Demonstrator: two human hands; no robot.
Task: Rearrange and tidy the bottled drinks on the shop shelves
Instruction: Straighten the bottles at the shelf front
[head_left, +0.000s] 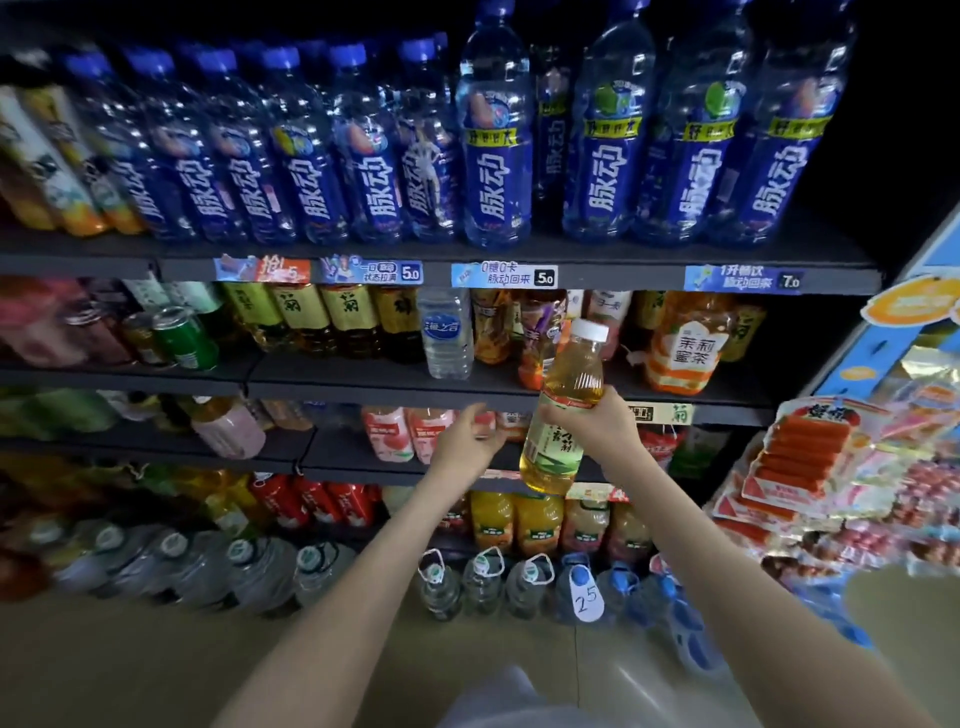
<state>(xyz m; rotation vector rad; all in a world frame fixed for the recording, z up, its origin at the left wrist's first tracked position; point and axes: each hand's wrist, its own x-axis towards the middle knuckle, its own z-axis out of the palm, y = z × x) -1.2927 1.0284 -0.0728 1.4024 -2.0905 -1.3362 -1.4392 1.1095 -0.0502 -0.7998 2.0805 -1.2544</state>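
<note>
Pale cloth (488, 696) at the lower edge and two bare forearms lead up to the hands in front of the drinks shelving. Right hand (597, 426) wraps fingers and thumb round the middle of a tea bottle (553, 447) of amber liquid with a white cap, held clear of every shelf and tilted, cap leaning to the right above the grip and base hanging below it to the left. Left hand (467, 439) sits just left of the grip at about the same height, fingers loosely bent with nothing seen in them, close to the pink bottles (387, 434) on the shelf behind it; whether it touches them cannot be told. Above the grip runs a shelf edge (363, 387), and behind the cap stands a crowded row: orange-labelled bottles (535, 338) directly behind, a clear water bottle (447, 332) up and to the left, a large jasmine tea bottle (680, 348) up and to the right. Likely hazards, as judged from this layout: the tilted cap or shoulder may clip the shelf edge or nudge the packed row on the way in, toppling neighbours; a one-handed hold at mid-body on a smooth full bottle may slip, dropping it towards the water jugs (524, 582) on the floor below the grip; the free left hand, working near the pink bottles, may knock one off its row
</note>
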